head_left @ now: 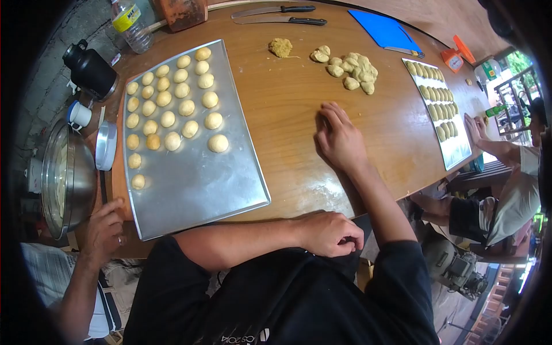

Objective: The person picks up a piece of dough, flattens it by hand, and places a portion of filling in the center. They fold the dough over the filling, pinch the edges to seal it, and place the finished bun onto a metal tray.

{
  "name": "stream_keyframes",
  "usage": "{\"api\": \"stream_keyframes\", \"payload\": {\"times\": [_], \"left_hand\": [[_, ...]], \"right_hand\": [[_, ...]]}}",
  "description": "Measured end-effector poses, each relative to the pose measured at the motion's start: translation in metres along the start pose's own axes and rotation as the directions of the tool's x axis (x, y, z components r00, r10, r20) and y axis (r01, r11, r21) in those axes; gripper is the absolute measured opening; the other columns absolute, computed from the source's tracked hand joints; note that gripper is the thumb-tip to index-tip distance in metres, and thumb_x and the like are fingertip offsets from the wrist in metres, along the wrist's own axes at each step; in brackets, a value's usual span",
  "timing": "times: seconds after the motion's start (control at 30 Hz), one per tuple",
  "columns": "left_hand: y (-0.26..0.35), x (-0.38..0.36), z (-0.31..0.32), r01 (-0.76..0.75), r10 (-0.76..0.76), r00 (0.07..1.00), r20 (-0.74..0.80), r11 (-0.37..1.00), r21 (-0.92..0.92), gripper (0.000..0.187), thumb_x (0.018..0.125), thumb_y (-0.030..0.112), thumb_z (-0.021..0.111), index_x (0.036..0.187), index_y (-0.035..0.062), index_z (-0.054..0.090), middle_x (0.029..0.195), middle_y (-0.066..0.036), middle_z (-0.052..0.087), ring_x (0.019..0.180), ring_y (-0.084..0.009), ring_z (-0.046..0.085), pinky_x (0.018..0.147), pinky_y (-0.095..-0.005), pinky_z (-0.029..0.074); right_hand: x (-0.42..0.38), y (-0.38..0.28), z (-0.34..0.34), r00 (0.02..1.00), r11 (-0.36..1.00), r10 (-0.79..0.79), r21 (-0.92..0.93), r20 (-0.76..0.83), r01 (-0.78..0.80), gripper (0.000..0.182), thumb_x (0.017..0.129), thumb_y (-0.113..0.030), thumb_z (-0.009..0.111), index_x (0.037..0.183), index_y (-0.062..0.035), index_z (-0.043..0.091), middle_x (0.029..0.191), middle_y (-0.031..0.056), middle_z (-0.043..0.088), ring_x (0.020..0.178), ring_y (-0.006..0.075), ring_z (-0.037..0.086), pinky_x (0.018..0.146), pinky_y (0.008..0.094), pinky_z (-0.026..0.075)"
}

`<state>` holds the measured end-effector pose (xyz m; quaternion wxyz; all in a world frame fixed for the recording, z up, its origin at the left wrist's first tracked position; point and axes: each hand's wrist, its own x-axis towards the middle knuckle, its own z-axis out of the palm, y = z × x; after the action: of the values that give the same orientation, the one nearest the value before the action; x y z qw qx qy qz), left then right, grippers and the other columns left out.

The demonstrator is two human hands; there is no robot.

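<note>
My right hand point(340, 137) rests on the wooden table, fingers loosely bent and apart, with nothing in it. Beyond its fingertips lies a heap of pale dough pieces point(361, 69). A crumbly yellow lump point(280, 48) sits farther left. My left hand point(329, 233) is drawn in before my body at the table's near edge, its fingers curled in and no object showing in them. To the left, a metal baking tray point(213, 187) carries several rows of round dough balls point(186, 107); its near right part is bare metal.
Two knives point(282, 20) and a blue cutting board point(386, 31) lie at the back. Another tray point(456, 152) of oval pieces and an orange scale point(454, 59) stand right. A steel bowl point(80, 181) is left. Other people's hands point(105, 227) point(475, 127) touch both table ends.
</note>
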<state>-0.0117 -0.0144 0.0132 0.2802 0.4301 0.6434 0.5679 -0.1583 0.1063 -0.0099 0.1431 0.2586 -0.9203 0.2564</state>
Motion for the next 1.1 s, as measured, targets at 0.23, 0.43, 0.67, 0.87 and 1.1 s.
{"api": "stream_keyframes", "payload": {"times": [0.23, 0.43, 0.67, 0.87, 1.1], "left_hand": [[-0.004, -0.002, -0.001, -0.037, 0.036, 0.997, -0.062, 0.999, -0.011, 0.017, 0.094, 0.012, 0.07, 0.108, 0.0071, 0.077, 0.097, -0.01, 0.08, 0.082, -0.0281, 0.074, 0.076, -0.0415, 0.058], [-0.005, -0.001, 0.002, -0.043, 0.042, 0.999, -0.033, 0.999, -0.023, 0.015, 0.094, 0.013, 0.069, 0.106, 0.0069, 0.077, 0.096, -0.011, 0.079, 0.083, -0.0291, 0.074, 0.077, -0.0428, 0.057], [-0.003, -0.004, 0.003, -0.095, 0.096, 0.993, -0.073, 0.995, 0.019, 0.015, 0.094, 0.013, 0.068, 0.105, 0.0062, 0.076, 0.097, -0.012, 0.079, 0.087, -0.031, 0.075, 0.081, -0.0444, 0.058], [-0.008, -0.002, 0.005, -0.044, 0.043, 0.998, -0.047, 0.999, -0.032, 0.016, 0.095, 0.014, 0.068, 0.106, 0.006, 0.076, 0.097, -0.013, 0.079, 0.09, -0.0319, 0.076, 0.082, -0.0443, 0.058], [0.004, -0.002, -0.005, -0.007, 0.006, 1.0, 0.016, 1.0, 0.024, 0.016, 0.094, 0.012, 0.068, 0.106, 0.0054, 0.077, 0.092, -0.012, 0.079, 0.085, -0.0286, 0.076, 0.08, -0.0417, 0.059]], "right_hand": [[-0.025, -0.027, 0.001, 0.994, 0.988, -0.104, 0.111, -0.015, 0.105, 0.028, 0.099, -0.011, 0.065, 0.125, 0.0004, 0.068, 0.135, 0.0243, 0.07, 0.129, 0.0448, 0.067, 0.116, 0.0495, 0.053], [0.015, -0.011, 0.015, 0.995, 0.998, -0.063, 0.002, -0.072, 0.064, 0.025, 0.1, -0.008, 0.064, 0.124, -0.0011, 0.069, 0.133, 0.0227, 0.072, 0.127, 0.0431, 0.068, 0.113, 0.0505, 0.055], [-0.008, -0.014, -0.001, 1.0, 0.999, 0.024, 0.031, -0.018, -0.023, 0.031, 0.097, -0.006, 0.065, 0.127, -0.0025, 0.07, 0.136, 0.02, 0.072, 0.132, 0.0406, 0.066, 0.116, 0.0497, 0.052], [0.005, -0.02, 0.019, 0.995, 0.989, -0.08, 0.126, 0.06, 0.072, 0.032, 0.1, -0.01, 0.063, 0.131, -0.0008, 0.067, 0.144, 0.0225, 0.067, 0.139, 0.0414, 0.061, 0.123, 0.0501, 0.047], [0.028, -0.008, 0.015, 1.0, 0.998, 0.021, 0.064, -0.014, -0.02, 0.031, 0.098, -0.013, 0.067, 0.127, -0.0002, 0.067, 0.141, 0.0241, 0.068, 0.135, 0.043, 0.063, 0.12, 0.0489, 0.048]]}}
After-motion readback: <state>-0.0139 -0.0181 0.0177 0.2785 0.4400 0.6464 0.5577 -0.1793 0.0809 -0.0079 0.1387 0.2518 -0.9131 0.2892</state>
